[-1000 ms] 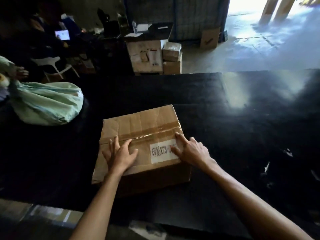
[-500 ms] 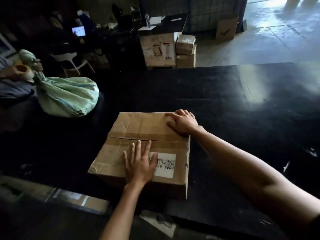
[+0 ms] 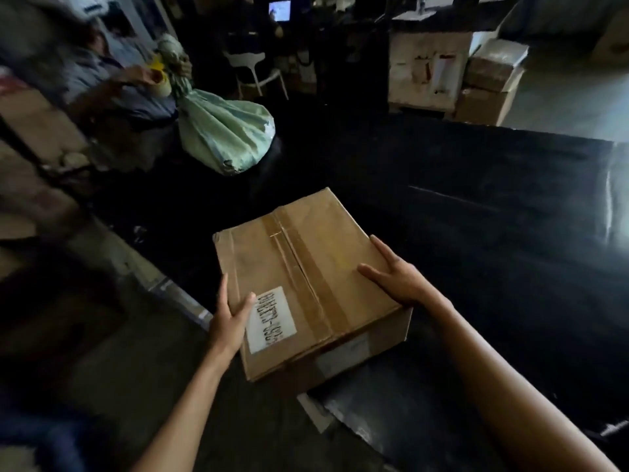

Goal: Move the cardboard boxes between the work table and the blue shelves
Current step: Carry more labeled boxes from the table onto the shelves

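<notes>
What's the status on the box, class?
Left hand and right hand flat on box sides. Box at table corner. Green bag behind, clear.

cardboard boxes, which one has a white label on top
The box on the black table, held between both hands. The stacked boxes on the floor behind are untouched and show no such label.

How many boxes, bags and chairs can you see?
Cardboard boxes: 4, the taped one under the left hand and right hand, plus three behind the table
Green bags: 1
White chairs: 1
Total: 6
</notes>
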